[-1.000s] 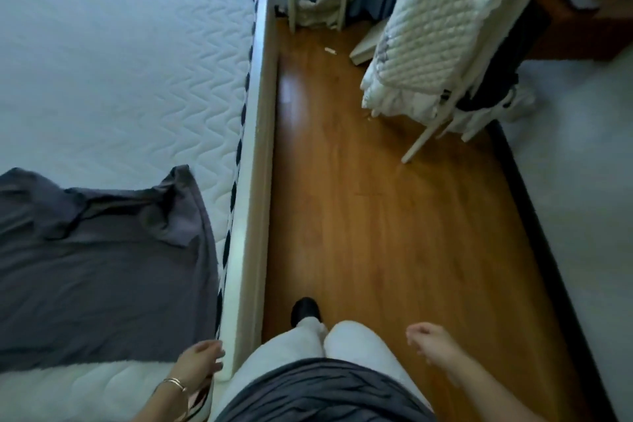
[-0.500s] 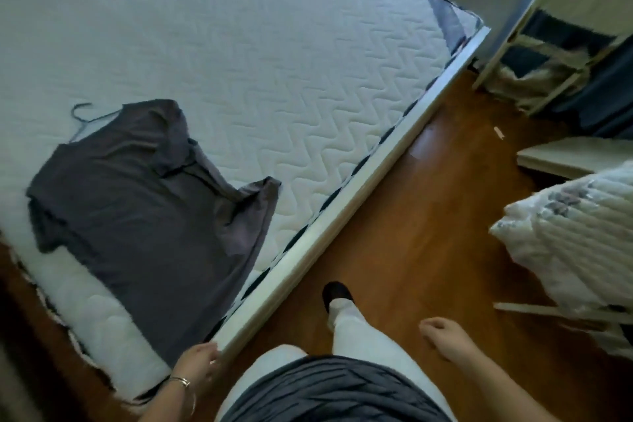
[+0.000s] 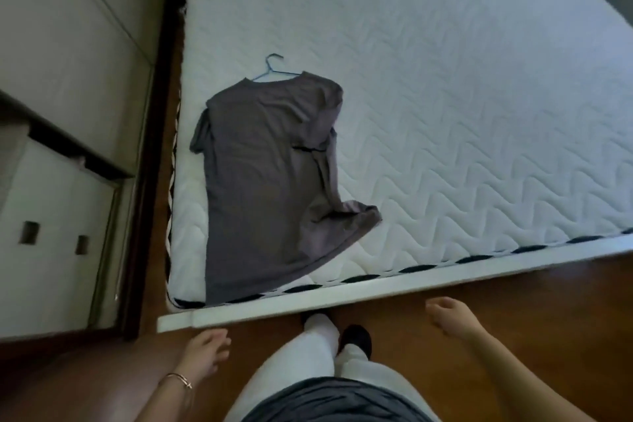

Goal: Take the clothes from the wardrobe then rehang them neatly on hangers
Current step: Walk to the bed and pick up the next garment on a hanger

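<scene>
The head view looks down on a grey T-shirt [image 3: 270,178] lying flat on the bed [image 3: 479,113], near its left edge, with the hem reaching the foot of the mattress. A thin blue hanger [image 3: 274,67] sits in the neck, its hook poking out onto the quilted cover. The shirt is thin and limp. One side is bunched inward and one hem corner is flipped up, so it is not yet neat.

The left hand [image 3: 205,349] and right hand [image 3: 452,317] hang over the wooden floor [image 3: 513,301], apart from the bed. Each grip is slack, with loosely curled fingers holding nothing.

The hanging step seems nearly done. The next move probably calls for smoothing the folded side, then lifting the shirt by the hook toward the pale cabinet doors [image 3: 68,79], likely the wardrobe.
</scene>
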`<state>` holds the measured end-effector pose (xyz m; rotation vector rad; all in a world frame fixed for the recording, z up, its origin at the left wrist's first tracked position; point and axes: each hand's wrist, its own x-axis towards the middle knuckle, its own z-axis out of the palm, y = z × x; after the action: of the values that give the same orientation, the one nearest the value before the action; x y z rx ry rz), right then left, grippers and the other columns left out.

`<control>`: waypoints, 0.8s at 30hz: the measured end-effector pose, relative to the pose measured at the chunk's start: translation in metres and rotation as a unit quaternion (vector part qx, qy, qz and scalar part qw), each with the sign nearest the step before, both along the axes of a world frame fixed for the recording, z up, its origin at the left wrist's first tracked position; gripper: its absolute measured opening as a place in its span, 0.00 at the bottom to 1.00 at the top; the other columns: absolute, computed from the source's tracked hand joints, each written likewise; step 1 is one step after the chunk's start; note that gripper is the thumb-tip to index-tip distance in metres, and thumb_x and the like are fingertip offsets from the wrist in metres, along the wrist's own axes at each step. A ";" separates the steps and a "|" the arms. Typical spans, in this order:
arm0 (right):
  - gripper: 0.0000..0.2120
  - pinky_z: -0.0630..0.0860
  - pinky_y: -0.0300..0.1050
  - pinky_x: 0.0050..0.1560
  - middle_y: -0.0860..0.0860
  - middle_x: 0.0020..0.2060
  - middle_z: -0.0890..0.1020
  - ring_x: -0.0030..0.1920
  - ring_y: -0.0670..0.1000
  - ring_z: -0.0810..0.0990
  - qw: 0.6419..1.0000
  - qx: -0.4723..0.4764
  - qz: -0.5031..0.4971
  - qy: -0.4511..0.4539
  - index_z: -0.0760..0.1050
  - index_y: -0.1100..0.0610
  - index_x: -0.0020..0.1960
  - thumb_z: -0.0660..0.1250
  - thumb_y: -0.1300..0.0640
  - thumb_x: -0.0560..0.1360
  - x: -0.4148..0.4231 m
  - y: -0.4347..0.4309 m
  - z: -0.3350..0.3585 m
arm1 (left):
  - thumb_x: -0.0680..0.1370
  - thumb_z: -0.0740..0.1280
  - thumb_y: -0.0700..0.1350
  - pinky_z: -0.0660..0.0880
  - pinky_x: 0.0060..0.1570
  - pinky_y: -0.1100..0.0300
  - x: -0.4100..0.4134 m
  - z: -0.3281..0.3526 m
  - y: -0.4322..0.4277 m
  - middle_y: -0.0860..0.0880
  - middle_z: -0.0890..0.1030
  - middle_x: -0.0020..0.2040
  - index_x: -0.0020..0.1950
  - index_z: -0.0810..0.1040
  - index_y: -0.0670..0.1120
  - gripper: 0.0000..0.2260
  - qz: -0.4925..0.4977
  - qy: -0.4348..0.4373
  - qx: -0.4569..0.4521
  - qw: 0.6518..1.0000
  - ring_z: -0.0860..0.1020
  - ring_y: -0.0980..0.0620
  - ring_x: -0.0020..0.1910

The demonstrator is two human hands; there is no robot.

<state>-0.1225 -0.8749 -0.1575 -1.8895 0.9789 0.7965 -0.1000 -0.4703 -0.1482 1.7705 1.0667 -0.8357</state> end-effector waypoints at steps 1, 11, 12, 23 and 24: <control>0.14 0.68 0.36 0.33 0.51 0.38 0.78 0.36 0.46 0.74 1.000 0.011 0.011 -0.009 0.75 0.63 0.61 0.62 0.59 0.77 0.019 0.008 0.000 | 0.79 0.60 0.41 0.66 0.37 0.61 0.006 -0.002 0.005 0.40 0.78 0.53 0.58 0.75 0.38 0.12 0.015 -0.012 0.004 1.000 0.76 0.46 0.45; 0.07 0.69 0.33 0.32 0.54 0.43 0.78 0.37 0.48 0.74 0.993 0.061 0.098 0.034 0.74 0.58 0.50 0.58 0.63 0.77 0.155 0.086 0.011 | 0.79 0.58 0.41 0.70 0.45 0.56 0.138 -0.005 0.030 0.42 0.78 0.56 0.57 0.75 0.41 0.10 0.022 -0.106 -0.028 0.994 0.77 0.46 0.50; 0.06 0.69 0.33 0.31 0.53 0.41 0.77 0.37 0.47 0.74 0.991 0.057 0.109 0.042 0.74 0.57 0.47 0.58 0.63 0.77 0.169 0.090 0.011 | 0.79 0.58 0.42 0.70 0.48 0.56 0.158 -0.004 0.029 0.42 0.79 0.56 0.57 0.75 0.42 0.10 0.016 -0.111 -0.031 0.993 0.77 0.46 0.51; 0.08 0.68 0.37 0.48 0.52 0.48 0.82 0.51 0.50 0.78 0.963 -0.028 0.230 -0.136 0.79 0.55 0.52 0.63 0.59 0.75 0.431 0.150 -0.065 | 0.78 0.61 0.44 0.63 0.65 0.60 0.420 -0.108 -0.011 0.43 0.71 0.68 0.67 0.68 0.42 0.18 -0.262 -0.226 0.082 0.935 0.69 0.47 0.67; 0.10 0.68 0.37 0.50 0.52 0.51 0.83 0.53 0.51 0.79 0.958 -0.039 0.235 -0.157 0.79 0.56 0.54 0.63 0.59 0.75 0.458 0.154 -0.076 | 0.78 0.60 0.45 0.60 0.68 0.59 0.443 -0.127 -0.015 0.42 0.68 0.70 0.69 0.66 0.42 0.20 -0.290 -0.235 0.101 0.922 0.66 0.46 0.70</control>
<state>0.3351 -0.7212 -0.2331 -2.2712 0.3701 0.6942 0.3429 -0.4858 -0.2748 2.3597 0.3111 -0.5914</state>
